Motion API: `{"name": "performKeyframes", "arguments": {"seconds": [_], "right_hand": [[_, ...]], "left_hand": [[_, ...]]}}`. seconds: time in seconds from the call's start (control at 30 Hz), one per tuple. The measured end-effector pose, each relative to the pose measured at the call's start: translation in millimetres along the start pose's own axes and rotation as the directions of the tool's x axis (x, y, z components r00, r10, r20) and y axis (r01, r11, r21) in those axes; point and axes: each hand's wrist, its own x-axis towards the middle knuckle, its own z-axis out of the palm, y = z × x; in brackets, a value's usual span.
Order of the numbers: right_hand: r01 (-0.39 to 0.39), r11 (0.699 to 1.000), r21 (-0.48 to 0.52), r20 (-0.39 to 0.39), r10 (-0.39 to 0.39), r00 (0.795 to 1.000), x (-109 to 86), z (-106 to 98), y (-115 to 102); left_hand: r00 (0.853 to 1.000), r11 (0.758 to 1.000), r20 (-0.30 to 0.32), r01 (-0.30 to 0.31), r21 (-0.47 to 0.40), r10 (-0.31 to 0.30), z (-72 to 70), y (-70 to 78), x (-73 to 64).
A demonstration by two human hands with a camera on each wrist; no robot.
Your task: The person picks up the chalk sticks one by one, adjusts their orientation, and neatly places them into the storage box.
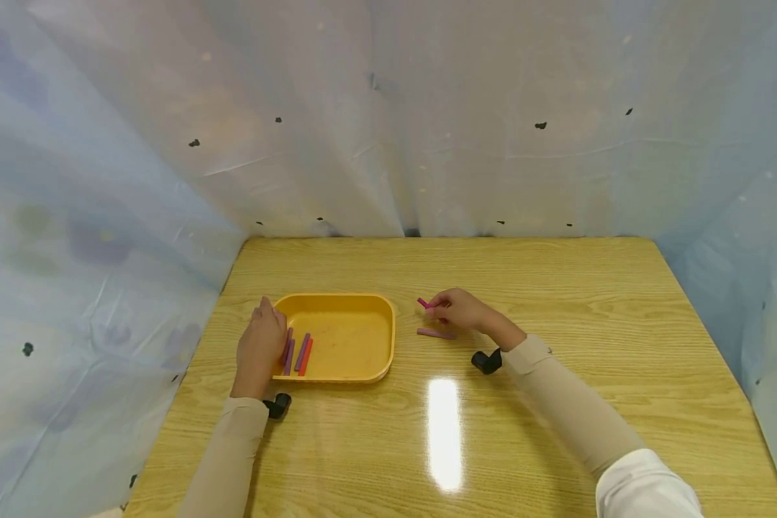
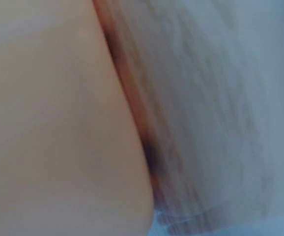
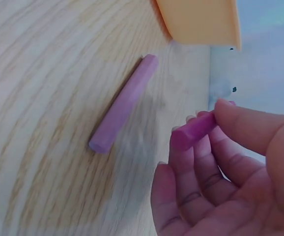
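A yellow tray (image 1: 346, 378) has my left hand (image 1: 260, 349) gripping its left rim. Several purple sticks (image 1: 302, 352) and a red stick (image 1: 306, 357), all slender and crayon-like, lie at the left end inside it. To the tray's right, my right hand (image 1: 458, 309) pinches a magenta crayon-like stick (image 3: 196, 132) between thumb and fingers, above the table. Just below that hand a light purple stick (image 3: 125, 103) lies on the wood. The left wrist view mostly shows a blurred, pale surface at left, and the hand's fingers cannot be made out there.
The wooden table (image 1: 557, 288) reaches out to both sides, with a bright glare patch near the front. Pale plastic sheeting (image 1: 388, 144) with small dark marks hangs behind and beside it. A dark wrist camera (image 1: 487, 361) sits at my right wrist.
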Motion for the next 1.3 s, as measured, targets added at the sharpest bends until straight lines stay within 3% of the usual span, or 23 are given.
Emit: {"name": "performKeyframes", "arguments": {"seconds": [0.3,0.53,0.77,1.1,1.3], "right_hand": [[-0.004,0.983,0.183,0.003,0.004,1.0,-3.9,-4.9,1.4],[-0.004,0.964,0.267,-0.012,0.008,1.0,-6.3,-7.8,0.6],[-0.005,0.916,0.4,0.016,-0.001,1.0,-6.8,-9.5,-2.5],[0.038,0.856,0.515,0.05,-0.074,0.996,-9.9,-8.3,-14.0],[0.033,0.816,0.578,0.054,-0.078,0.995,-14.3,-8.0,-23.1]], "left_hand": [[1.0,1.0,0.014,0.008,-0.007,-0.008,-0.3,-1.3,0.0],[1.0,1.0,0.015,0.006,-0.019,-0.006,-0.1,-1.4,0.4],[1.0,1.0,0.0,0.005,-0.012,-0.005,0.9,-1.2,1.1],[1.0,1.0,0.011,0.015,-0.012,-0.015,-0.4,-0.6,0.8],[0.999,1.0,0.022,0.023,-0.015,-0.023,-1.0,-0.3,1.3]]}}
